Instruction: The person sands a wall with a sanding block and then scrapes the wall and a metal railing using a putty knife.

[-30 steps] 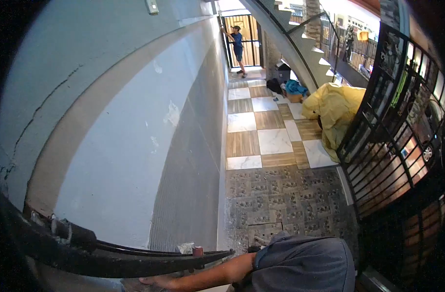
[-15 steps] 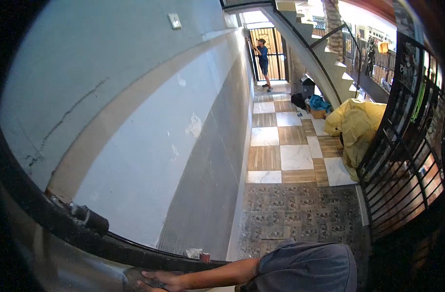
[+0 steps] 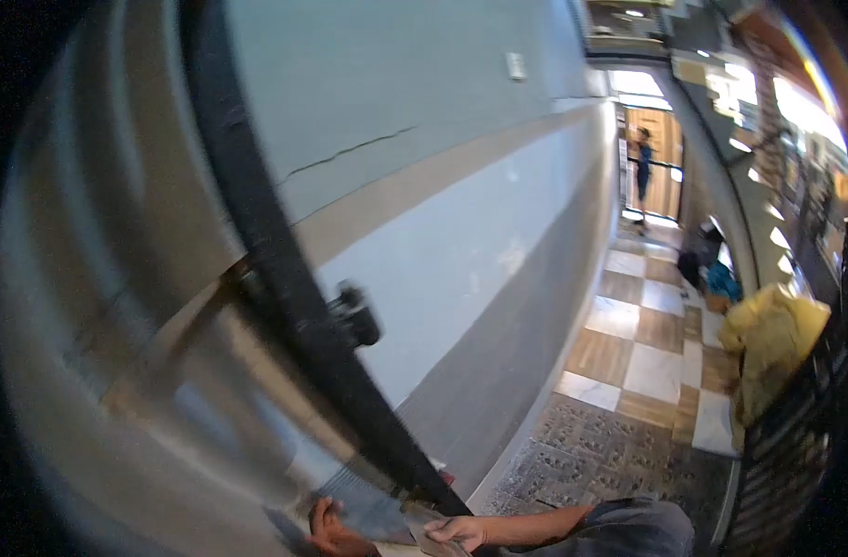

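My right hand (image 3: 461, 532) is at the bottom centre, its fingers closed on a flat grey scraper (image 3: 426, 532) with a broad, thin blade. My right arm comes in from a dark grey sleeve (image 3: 619, 527). To its left is my left hand (image 3: 336, 531), low against the wall, with bent fingers and thumb. What it holds, if anything, is cut off by the lower edge. A pale strip (image 3: 401, 550) shows between the hands. Beside them runs a dark metal frame (image 3: 294, 306) with a latch-like fitting (image 3: 354, 314).
A painted wall (image 3: 461, 232) with a crack and a switch (image 3: 516, 66) lines the passage. A yellow cover (image 3: 772, 330) lies over something by the black grille (image 3: 781, 473). Farther back are stairs (image 3: 753, 186) and a person (image 3: 644, 176) at the gate. A patterned mat (image 3: 619, 455) covers the near floor.
The view has swung left, so the frame and passage sit farther right. My left hand has come into sight, and my right hand now appears farther right with the scraper visible.
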Demonstrator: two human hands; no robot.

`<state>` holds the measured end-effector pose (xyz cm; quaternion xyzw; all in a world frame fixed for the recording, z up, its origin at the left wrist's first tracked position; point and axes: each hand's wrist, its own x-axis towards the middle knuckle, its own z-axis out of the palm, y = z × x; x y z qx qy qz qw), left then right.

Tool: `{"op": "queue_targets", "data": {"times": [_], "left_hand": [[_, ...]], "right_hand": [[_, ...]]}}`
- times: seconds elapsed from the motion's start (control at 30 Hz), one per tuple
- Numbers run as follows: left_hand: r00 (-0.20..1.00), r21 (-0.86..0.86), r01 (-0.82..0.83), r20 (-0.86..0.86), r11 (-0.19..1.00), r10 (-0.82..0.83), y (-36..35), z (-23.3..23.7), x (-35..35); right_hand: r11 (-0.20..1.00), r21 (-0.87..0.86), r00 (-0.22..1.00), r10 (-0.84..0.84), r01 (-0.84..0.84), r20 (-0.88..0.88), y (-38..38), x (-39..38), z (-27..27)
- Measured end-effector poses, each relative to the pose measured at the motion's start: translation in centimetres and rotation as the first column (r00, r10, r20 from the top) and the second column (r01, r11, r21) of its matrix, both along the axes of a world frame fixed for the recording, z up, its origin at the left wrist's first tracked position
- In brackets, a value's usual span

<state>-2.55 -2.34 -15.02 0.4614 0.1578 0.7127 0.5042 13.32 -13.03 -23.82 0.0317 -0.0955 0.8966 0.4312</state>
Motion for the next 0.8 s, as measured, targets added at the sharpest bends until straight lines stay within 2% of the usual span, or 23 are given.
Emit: {"op": "queue_targets", "data": {"times": [0.03,0.07,0.13,0.17,0.2,0.23,0.27,0.33,0.37,0.4,0.47,0.5,0.53,0.6,0.63,0.67,0.73,0.77,0.8], "left_hand": [[0.992,0.061,-0.097,-0.069,0.993,0.101,-0.2,1.4,0.6],[0.987,0.051,-0.148,-0.059,0.988,0.151,-0.7,1.8,0.8],[0.967,-0.036,-0.189,-0.179,0.981,0.180,-1.2,2.3,1.4],[0.961,-0.035,-0.230,-0.166,0.973,0.221,-1.1,2.4,1.4],[0.929,0.009,-0.248,-0.280,0.969,0.241,-1.0,2.4,1.4],[0.884,0.052,-0.253,-0.394,0.966,0.253,-1.0,2.6,1.4],[0.881,0.055,-0.273,-0.386,0.960,0.272,-0.9,3.1,1.6],[0.918,-0.164,-0.236,-0.360,0.958,0.164,-0.8,3.9,1.9],[0.889,-0.114,-0.246,-0.422,0.963,0.177,-1.2,4.6,1.8],[0.887,-0.117,-0.253,-0.423,0.960,0.182,-1.3,4.8,1.7],[0.904,-0.167,-0.235,-0.399,0.958,0.153,-1.5,5.0,1.7],[0.914,-0.177,-0.221,-0.381,0.959,0.140,-1.5,5.1,1.7],[0.913,-0.175,-0.236,-0.377,0.956,0.156,-1.5,5.0,1.5],[0.853,-0.039,-0.232,-0.488,0.972,0.184,-1.4,4.7,1.1],[0.791,0.040,-0.219,-0.578,0.975,0.201,-1.4,4.6,0.7],[0.788,0.048,-0.253,-0.570,0.966,0.235,-1.4,4.5,0.6],[0.882,-0.126,-0.171,-0.461,0.977,0.095,-1.8,4.3,0.9],[0.919,-0.208,-0.109,-0.395,0.972,0.018,-1.9,4.1,0.9],[0.917,-0.210,-0.120,-0.399,0.970,0.027,-1.8,3.9,0.7]], "right_hand": [[0.985,0.168,0.997,0.045,-0.033,-0.068,0.6,0.0,-4.7],[0.984,0.159,0.994,0.095,-0.085,-0.057,-0.2,0.0,-3.9],[0.996,0.019,0.995,0.092,-0.092,-0.022,-1.1,0.1,0.5],[0.990,0.064,0.961,-0.135,0.124,0.240,-0.7,-0.2,-3.7],[0.994,0.068,0.963,-0.101,0.087,0.251,-0.8,-0.4,-0.1],[0.996,0.066,0.980,-0.072,0.061,0.185,-1.2,-0.6,3.6],[0.997,0.066,0.992,-0.050,0.043,0.114,-1.1,-0.7,6.4],[0.993,0.114,0.991,-0.057,0.043,0.122,-0.4,-0.8,6.4],[0.987,0.151,0.989,-0.080,0.061,0.121,-0.4,-0.9,6.2],[0.988,0.147,0.990,-0.072,0.054,0.120,0.0,-1.2,5.4],[0.961,0.275,0.998,-0.051,0.039,0.034,0.8,-1.6,3.8],[0.983,0.171,0.979,-0.096,0.065,0.177,-0.8,-1.7,5.7],[0.984,0.174,0.980,-0.080,0.048,0.181,-1.3,-1.7,6.6],[0.989,0.114,0.989,-0.104,0.092,0.107,-1.1,-1.3,7.7],[0.991,0.108,0.997,-0.074,0.074,-0.003,0.3,-0.7,-0.2],[0.984,0.124,0.989,-0.138,0.131,0.050,0.4,-0.6,-2.5],[0.860,0.510,0.955,0.145,0.007,-0.258,2.4,-2.4,2.6],[0.860,0.510,0.952,0.163,-0.009,-0.259,3.0,-2.5,0.4],[0.867,0.496,0.981,0.137,-0.050,-0.141,3.5,-2.5,-3.3]]}}
